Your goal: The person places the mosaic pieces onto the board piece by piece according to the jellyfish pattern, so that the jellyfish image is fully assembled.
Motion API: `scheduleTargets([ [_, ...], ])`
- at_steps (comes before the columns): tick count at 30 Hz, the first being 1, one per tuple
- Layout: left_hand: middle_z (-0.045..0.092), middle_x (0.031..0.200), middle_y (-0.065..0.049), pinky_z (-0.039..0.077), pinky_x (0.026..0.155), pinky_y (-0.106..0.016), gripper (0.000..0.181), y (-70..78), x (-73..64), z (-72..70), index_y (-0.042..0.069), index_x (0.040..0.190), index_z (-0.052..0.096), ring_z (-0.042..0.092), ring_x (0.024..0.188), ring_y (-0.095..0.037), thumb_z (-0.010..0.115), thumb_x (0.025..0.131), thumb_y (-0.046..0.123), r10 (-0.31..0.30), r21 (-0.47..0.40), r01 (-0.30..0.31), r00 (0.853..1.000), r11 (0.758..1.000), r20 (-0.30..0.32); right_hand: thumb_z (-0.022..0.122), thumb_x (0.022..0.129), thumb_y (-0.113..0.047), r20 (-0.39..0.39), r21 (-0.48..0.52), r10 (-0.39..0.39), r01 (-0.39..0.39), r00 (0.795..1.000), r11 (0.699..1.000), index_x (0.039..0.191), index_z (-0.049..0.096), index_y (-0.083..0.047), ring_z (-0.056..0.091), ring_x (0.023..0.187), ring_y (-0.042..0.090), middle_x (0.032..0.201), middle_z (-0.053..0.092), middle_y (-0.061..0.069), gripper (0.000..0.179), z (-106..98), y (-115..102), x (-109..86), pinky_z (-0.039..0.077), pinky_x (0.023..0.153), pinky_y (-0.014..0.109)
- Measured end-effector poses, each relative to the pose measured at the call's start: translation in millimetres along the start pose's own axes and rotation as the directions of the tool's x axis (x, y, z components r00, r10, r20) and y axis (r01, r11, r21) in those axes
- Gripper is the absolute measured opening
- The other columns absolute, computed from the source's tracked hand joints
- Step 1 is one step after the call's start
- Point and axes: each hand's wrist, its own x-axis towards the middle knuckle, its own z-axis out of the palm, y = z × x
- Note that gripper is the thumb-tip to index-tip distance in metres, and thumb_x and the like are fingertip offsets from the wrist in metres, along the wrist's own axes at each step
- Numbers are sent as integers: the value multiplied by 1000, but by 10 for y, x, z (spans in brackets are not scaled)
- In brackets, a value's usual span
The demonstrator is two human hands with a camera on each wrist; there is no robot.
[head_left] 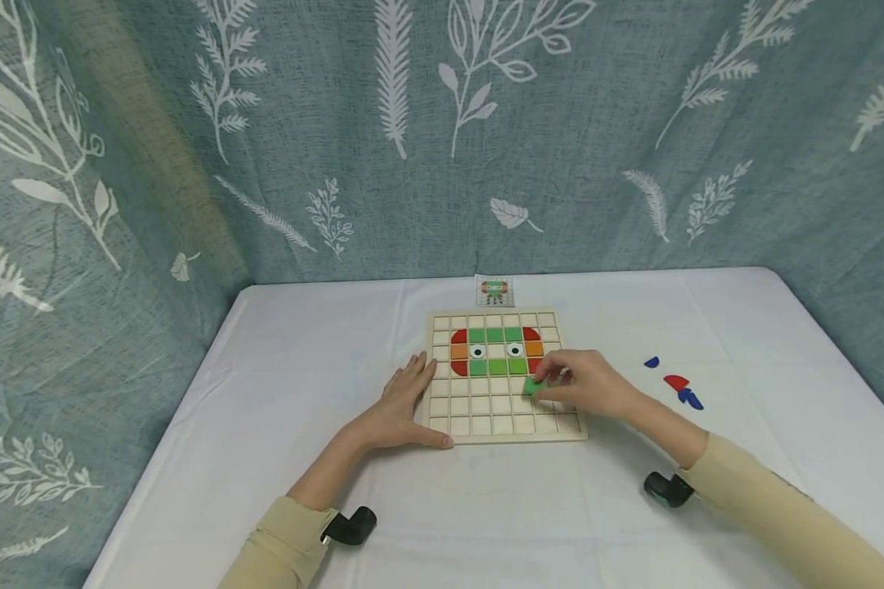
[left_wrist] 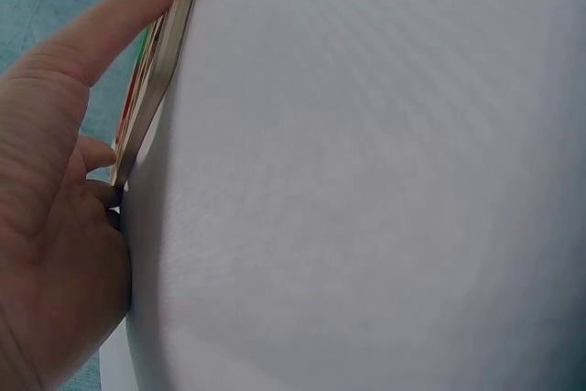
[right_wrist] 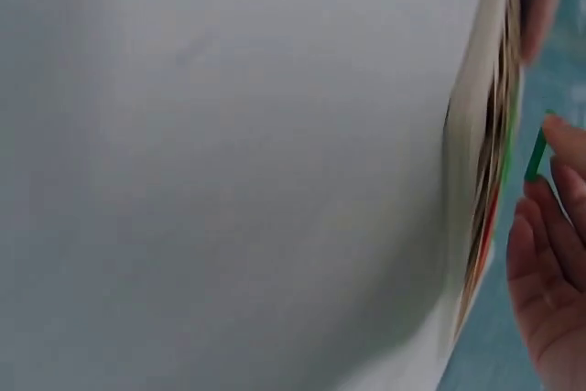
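Sleeves (head_left: 773, 503) cross the bottom; centre-right, our right hand (head_left: 589, 383) pinches a green tile (head_left: 531, 386) over the board (head_left: 460, 405); our straight-fingered left hand (head_left: 398, 409) touches its edge; a loose pinch could skew the tile.

Grid board (head_left: 480, 406) in all views

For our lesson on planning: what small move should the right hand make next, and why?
Probably lower the thin green tile into an empty cell of the pale wooden grid board: the right hand pinches it clear of the surface, near empty cells, while the left hand touches the board's left edge.
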Motion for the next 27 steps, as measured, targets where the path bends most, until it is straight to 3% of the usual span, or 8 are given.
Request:
scheduleTargets([
  [7, -3, 162, -15, -4, 119, -44, 122, -12, 0, 5, 3, 156, 9, -9, 149, -25, 85, 71, 48, 9, -17, -9, 1000, 1000, 2, 75, 87, -14, 55, -97, -153, 158, 987, 983, 92, 74, -13, 60, 82, 8, 89, 67, -8, 5, 270, -166, 321, 52, 71, 25],
  [15, -4, 163, -14, -4, 119, -43, 124, -21, 4, 1, 4, 156, 8, -9, 149, -23, 86, 70, 47, 0, -17, 0, 1000, 1000, -1, 71, 90, -10, 48, -85, -223, 226, 974, 970, 94, 76, -13, 64, 89, 11, 96, 70, -5, 6, 287, -153, 329, 54, 76, 27],
  [18, -4, 163, -14, -4, 119, -43, 124, -7, 8, 3, 4, 156, 9, -9, 149, -23, 86, 69, 46, 8, -23, -8, 1000, 1000, -3, 69, 92, -11, 11, -57, -199, 200, 980, 978, 98, 76, -13, 65, 91, 11, 99, 71, -4, 9, 220, -84, 237, 55, 77, 27],
  [22, -4, 163, -13, -4, 119, -44, 124, -13, 19, 14, 4, 157, 8, -9, 149, -24, 86, 69, 47, 7, -22, -7, 1000, 1000, 1, 66, 93, -10, -57, -16, -100, 99, 993, 995, 102, 74, -11, 65, 89, 12, 100, 70, -2, 11, 53, 74, 21, 56, 75, 27],
  [27, -6, 163, -11, -4, 119, -44, 125, -39, 19, 16, 7, 157, 7, -10, 148, -22, 85, 69, 48, -13, -17, 13, 1000, 1000, 6, 67, 93, -8, -171, -89, 28, -44, 985, 995, 101, 74, -8, 66, 88, 19, 100, 70, 4, 11, -237, 326, -316, 57, 73, 30],
])
